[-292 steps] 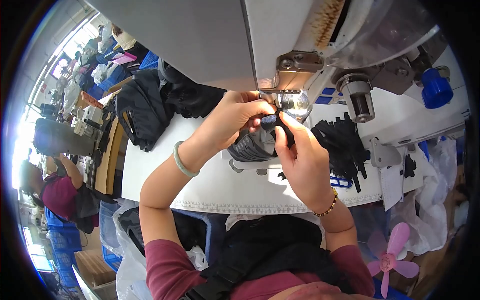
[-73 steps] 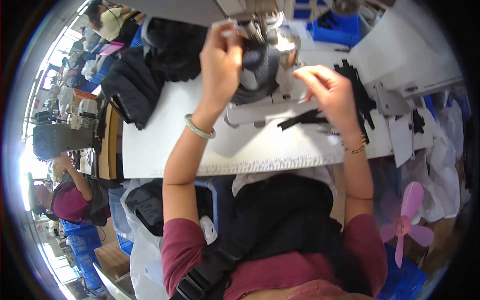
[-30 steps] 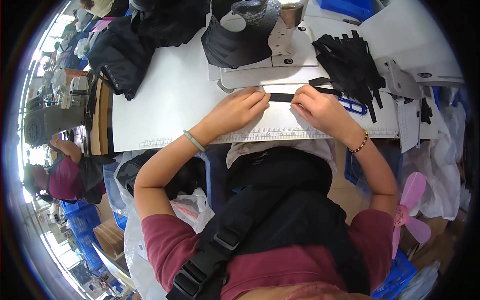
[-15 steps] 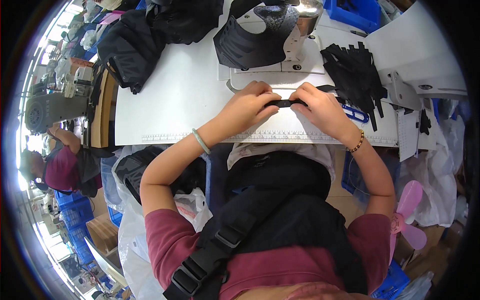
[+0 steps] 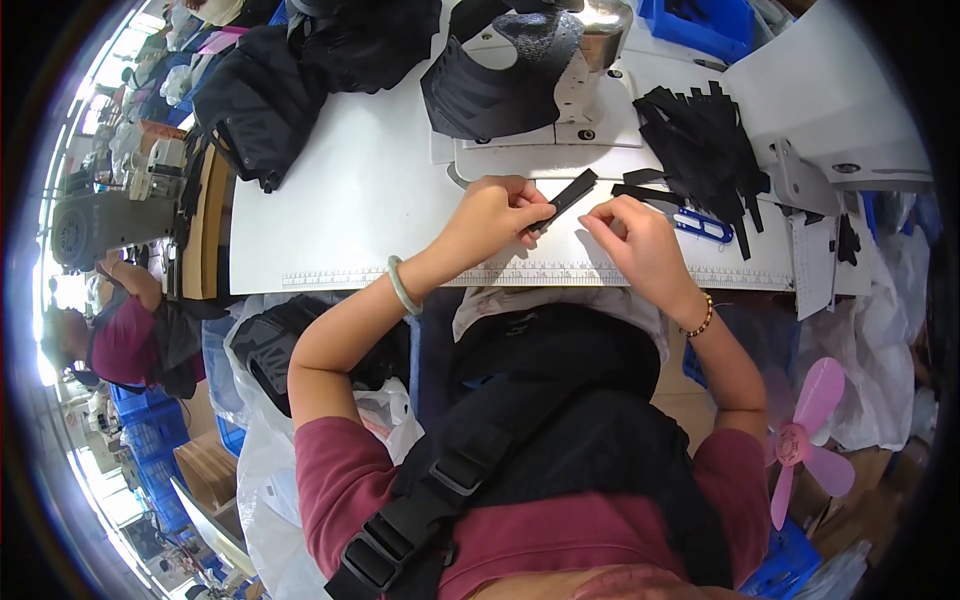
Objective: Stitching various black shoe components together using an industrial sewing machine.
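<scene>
A short black webbing strip (image 5: pixel 573 192) slants up and to the right over the white table. My left hand (image 5: pixel 503 214) is closed on its lower end, between thumb and fingers. Just right of the strip and apart from it, my right hand (image 5: pixel 637 242) has its thumb and forefinger drawn together, and nothing shows between them. Beside that hand lie a pair of blue thread snips (image 5: pixel 704 226) and a few loose black strips (image 5: pixel 645 192). A pile of black strips (image 5: pixel 705 150) spreads behind them.
A sewing machine (image 5: pixel 600 115) with a black fabric piece (image 5: pixel 490 95) against it stands at the back. Black bags (image 5: pixel 260 100) lie back left. A ruler (image 5: pixel 540 275) runs along the table's front edge. A blue bin (image 5: pixel 705 25) is back right, a pink fan (image 5: pixel 795 445) lower right.
My right hand has let go of the strip and drawn slightly down and to the right. In my left hand the strip has turned from level to slanting upward.
</scene>
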{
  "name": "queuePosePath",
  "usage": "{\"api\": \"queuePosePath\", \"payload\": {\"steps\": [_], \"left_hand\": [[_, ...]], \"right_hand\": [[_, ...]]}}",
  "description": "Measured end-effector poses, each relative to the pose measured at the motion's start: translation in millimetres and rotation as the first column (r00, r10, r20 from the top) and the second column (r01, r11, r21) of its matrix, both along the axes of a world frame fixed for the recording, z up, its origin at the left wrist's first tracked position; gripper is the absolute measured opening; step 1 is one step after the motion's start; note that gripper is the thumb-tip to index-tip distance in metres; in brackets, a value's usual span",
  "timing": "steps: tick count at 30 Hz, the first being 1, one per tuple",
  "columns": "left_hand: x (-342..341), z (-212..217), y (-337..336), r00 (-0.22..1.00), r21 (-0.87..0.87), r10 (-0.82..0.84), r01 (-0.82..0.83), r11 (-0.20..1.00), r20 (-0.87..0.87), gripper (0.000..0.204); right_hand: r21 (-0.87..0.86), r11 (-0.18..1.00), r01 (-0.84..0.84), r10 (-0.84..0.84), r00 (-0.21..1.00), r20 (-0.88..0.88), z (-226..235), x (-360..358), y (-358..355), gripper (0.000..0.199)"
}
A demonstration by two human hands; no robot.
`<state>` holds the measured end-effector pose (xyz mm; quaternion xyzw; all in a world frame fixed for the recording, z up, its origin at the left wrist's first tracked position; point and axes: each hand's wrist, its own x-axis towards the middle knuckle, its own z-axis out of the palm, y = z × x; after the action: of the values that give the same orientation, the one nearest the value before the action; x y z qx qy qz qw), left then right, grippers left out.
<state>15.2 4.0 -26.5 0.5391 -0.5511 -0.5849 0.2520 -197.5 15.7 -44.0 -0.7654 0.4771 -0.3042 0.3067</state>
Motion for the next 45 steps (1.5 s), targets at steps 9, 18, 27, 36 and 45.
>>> {"api": "queuePosePath", "payload": {"steps": [9, 18, 27, 36, 45], "left_hand": [[-10.9, -16.9, 4.8, 0.953, 0.016, 0.068, -0.066, 0.998, -0.296, 0.023], [-21.1, -0.8, 13.8, 0.954, -0.034, 0.089, -0.103, 0.994, -0.285, 0.025], [-26.3, 35.6, 5.5, 0.973, -0.936, 0.025, 0.214, 0.281, 0.230, 0.031], [-44.8, 52.4, 0.1, 0.943, -0.661, -0.063, -0.181, 0.728, -0.327, 0.015], [-40.2, 60.6, -4.7, 0.966, -0.735, -0.002, -0.195, 0.650, -0.258, 0.013]], "right_hand": [[0.455, 0.886, -0.088, -0.146, 0.879, 0.454, -12.0, 13.6, -10.2, 0.015], [0.488, 0.866, -0.110, -0.265, 0.727, 0.634, -7.0, 20.1, -12.3, 0.012], [0.529, 0.761, -0.375, -0.241, 0.594, 0.768, 56.3, -6.9, -7.6, 0.009], [0.180, 0.981, -0.074, -0.090, 0.649, 0.755, 76.6, 4.6, -2.9, 0.011], [0.133, 0.988, -0.080, -0.053, 0.632, 0.773, 79.4, 15.3, -9.9, 0.011]]}}
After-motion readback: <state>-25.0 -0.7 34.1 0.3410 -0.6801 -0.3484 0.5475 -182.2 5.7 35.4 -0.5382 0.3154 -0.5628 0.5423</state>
